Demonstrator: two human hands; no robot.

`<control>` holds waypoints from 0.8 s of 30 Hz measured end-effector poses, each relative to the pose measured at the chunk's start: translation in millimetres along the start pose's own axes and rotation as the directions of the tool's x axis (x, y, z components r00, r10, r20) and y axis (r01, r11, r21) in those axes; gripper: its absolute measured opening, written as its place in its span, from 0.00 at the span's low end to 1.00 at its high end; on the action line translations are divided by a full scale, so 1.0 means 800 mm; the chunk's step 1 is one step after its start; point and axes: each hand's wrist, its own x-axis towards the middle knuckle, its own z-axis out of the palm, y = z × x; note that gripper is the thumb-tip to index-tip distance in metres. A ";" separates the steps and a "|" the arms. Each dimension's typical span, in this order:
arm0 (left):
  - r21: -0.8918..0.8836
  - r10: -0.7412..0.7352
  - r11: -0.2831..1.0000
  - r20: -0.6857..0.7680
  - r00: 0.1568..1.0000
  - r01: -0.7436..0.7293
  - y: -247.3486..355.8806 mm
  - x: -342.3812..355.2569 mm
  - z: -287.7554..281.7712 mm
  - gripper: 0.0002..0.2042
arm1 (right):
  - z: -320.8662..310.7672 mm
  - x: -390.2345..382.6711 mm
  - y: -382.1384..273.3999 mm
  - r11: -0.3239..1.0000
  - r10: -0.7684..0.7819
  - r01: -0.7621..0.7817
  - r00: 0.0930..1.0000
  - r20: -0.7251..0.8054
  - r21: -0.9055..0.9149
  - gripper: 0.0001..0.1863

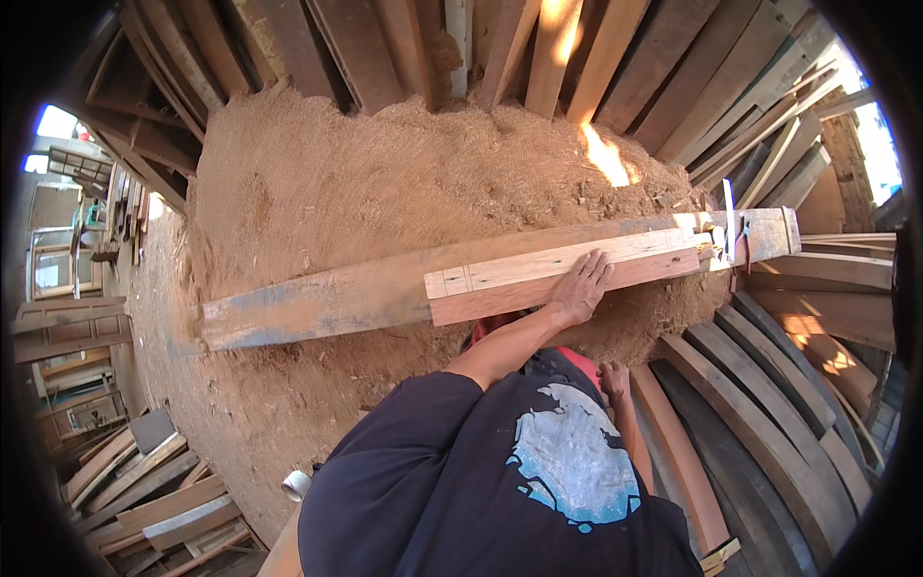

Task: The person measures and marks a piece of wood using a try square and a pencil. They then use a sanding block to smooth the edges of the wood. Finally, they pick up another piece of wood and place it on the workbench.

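Observation:
A squared wooden beam [562, 274] with pencil lines and dark marks lies along a long, worn plank [317, 306]. My left hand [582, 287] rests over the beam's near edge, its fingers laid out across the upper face. Near my waist, beside red cloth [580, 367], is my right hand [613, 377]. Its fingers look curled; whatever may be inside them is hidden. Past the beam's right end, small pale wood pieces [710, 248] and a thin upright white strip [729, 223] sit on the plank.
Sawdust [385, 183] covers the ground around the plank. Tall boards [365, 48] lean along the far side. Curved-looking timbers [760, 413] are stacked close at my right. Offcuts [183, 510] lie at lower left, and a white cylindrical object [295, 485] is by my left side.

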 end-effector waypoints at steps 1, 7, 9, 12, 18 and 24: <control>0.011 -0.014 1.000 0.013 1.000 0.014 0.001 0.000 0.001 0.37 | 0.003 0.006 -0.010 1.000 -0.022 0.022 1.000 0.008 0.000 0.14; 0.025 -0.038 0.999 0.028 0.999 0.038 -0.004 0.000 0.004 0.37 | 0.031 0.011 -0.056 0.992 -0.116 0.119 0.990 0.082 -0.036 0.16; -0.031 -0.007 0.999 0.070 0.998 0.009 -0.004 0.008 -0.008 0.37 | 0.030 0.008 -0.051 0.989 -0.128 0.134 0.987 0.096 -0.058 0.18; -0.106 -0.109 0.988 0.000 0.994 0.109 -0.017 0.010 0.000 0.43 | 0.021 0.006 -0.057 0.998 -0.059 0.059 0.994 0.087 0.007 0.16; 0.004 -0.182 0.983 0.137 0.974 0.183 -0.011 0.039 -0.027 0.51 | -0.056 0.013 -0.040 0.685 0.234 -0.179 0.972 0.019 0.706 0.15; 0.030 -0.210 0.978 0.144 0.967 0.208 -0.001 0.055 -0.022 0.51 | -0.160 0.059 -0.064 0.376 0.189 -0.002 0.979 -0.075 0.927 0.20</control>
